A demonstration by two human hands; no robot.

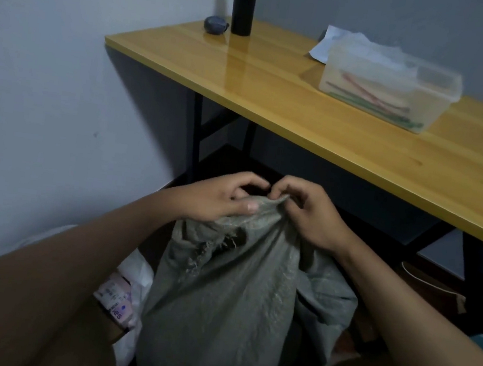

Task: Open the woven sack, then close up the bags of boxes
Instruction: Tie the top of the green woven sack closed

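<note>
Both hands meet at the gathered neck of the grey woven sack [221, 295], which stands on the floor in front of the wooden table [316, 125]. I see the left hand [217, 198] pinching the bunched top between curled fingers and thumb; the right hand [309, 211] grips the same fold, fingers bent. Left of the sack, a white bag [137, 270] shows pink boxes [114, 297]; only the letters "es" read clearly.
</note>
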